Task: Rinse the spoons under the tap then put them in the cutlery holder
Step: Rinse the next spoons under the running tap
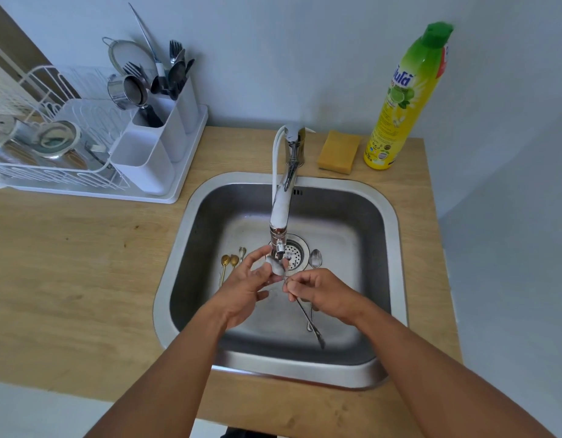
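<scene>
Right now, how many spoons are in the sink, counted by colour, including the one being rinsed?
Gold spoons: 2
Silver spoons lying in the sink: 2
Silver spoon held under the tap: 1
Total: 5

We see a silver spoon (278,267) held bowl-up under the tap (281,213), its handle slanting down toward us. Two gold spoons (229,260) and two silver ones (315,259) lie on the sink (390,235) floor. The white cutlery holder (153,143) stands upright on the counter (67,248), already holding cutlery.
</scene>
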A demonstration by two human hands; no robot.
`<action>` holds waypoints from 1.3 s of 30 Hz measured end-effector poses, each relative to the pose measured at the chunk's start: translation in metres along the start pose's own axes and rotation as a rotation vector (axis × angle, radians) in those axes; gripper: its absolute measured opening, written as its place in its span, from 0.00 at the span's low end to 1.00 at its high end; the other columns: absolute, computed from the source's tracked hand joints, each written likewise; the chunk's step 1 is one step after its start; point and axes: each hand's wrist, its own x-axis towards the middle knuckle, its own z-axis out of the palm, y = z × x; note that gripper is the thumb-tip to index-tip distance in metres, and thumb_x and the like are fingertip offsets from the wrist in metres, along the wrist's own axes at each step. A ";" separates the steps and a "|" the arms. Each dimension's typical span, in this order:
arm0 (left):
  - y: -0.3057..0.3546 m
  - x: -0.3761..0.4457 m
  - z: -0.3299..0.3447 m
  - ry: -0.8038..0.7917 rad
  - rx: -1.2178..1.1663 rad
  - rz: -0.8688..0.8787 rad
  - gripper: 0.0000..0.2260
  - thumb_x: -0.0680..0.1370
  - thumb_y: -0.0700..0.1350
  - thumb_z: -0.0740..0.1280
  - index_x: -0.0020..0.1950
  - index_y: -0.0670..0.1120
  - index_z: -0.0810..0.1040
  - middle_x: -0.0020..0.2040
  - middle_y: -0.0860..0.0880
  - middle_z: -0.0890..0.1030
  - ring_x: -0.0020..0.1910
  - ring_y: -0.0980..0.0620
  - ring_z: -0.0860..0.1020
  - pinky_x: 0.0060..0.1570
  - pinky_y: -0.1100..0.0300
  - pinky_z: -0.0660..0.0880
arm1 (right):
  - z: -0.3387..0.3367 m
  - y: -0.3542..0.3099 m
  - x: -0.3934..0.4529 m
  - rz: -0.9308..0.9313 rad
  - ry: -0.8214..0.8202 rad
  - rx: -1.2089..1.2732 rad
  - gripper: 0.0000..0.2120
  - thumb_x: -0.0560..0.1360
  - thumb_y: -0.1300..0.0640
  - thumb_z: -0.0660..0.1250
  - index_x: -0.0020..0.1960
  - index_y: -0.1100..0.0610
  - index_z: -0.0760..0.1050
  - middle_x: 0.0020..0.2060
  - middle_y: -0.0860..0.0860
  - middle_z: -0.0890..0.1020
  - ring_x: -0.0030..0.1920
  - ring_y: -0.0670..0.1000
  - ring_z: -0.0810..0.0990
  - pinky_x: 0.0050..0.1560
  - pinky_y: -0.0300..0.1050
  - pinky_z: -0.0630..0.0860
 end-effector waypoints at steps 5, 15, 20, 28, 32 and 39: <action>-0.001 0.011 0.011 0.251 0.098 0.178 0.01 0.77 0.46 0.75 0.46 0.52 0.86 0.41 0.54 0.87 0.40 0.56 0.80 0.43 0.62 0.77 | 0.008 -0.008 0.004 -0.037 0.046 -0.091 0.10 0.83 0.58 0.68 0.45 0.57 0.85 0.44 0.48 0.88 0.51 0.42 0.86 0.56 0.34 0.78; -0.011 0.013 0.041 0.397 0.312 0.162 0.09 0.84 0.51 0.67 0.49 0.53 0.84 0.39 0.61 0.87 0.40 0.67 0.83 0.43 0.70 0.75 | 0.014 -0.015 0.031 0.018 0.355 0.048 0.09 0.79 0.56 0.71 0.42 0.50 0.87 0.41 0.44 0.89 0.44 0.43 0.88 0.48 0.34 0.80; -0.016 0.007 0.037 0.316 0.341 0.076 0.06 0.83 0.48 0.68 0.54 0.50 0.84 0.42 0.55 0.89 0.43 0.59 0.84 0.49 0.59 0.77 | 0.009 -0.020 0.033 0.117 0.418 0.119 0.05 0.75 0.56 0.74 0.41 0.51 0.88 0.39 0.42 0.88 0.33 0.35 0.81 0.32 0.30 0.72; -0.013 -0.002 0.026 0.293 0.429 0.013 0.09 0.82 0.53 0.70 0.51 0.51 0.87 0.42 0.57 0.88 0.44 0.60 0.84 0.45 0.62 0.73 | 0.013 -0.019 0.028 0.215 0.469 0.230 0.03 0.72 0.57 0.75 0.42 0.53 0.88 0.29 0.39 0.83 0.25 0.36 0.75 0.35 0.36 0.68; -0.005 0.000 0.027 0.298 0.233 -0.078 0.14 0.83 0.56 0.67 0.51 0.49 0.87 0.40 0.53 0.87 0.46 0.54 0.85 0.45 0.59 0.72 | 0.024 -0.022 0.030 0.208 0.436 0.239 0.03 0.72 0.57 0.75 0.41 0.52 0.87 0.27 0.40 0.82 0.25 0.37 0.74 0.34 0.38 0.69; -0.011 -0.015 -0.002 0.136 0.152 -0.284 0.13 0.82 0.58 0.67 0.52 0.54 0.89 0.49 0.52 0.88 0.55 0.49 0.83 0.53 0.52 0.74 | 0.015 -0.035 0.042 0.237 0.513 0.301 0.03 0.74 0.54 0.75 0.43 0.52 0.86 0.35 0.43 0.87 0.27 0.40 0.74 0.30 0.36 0.68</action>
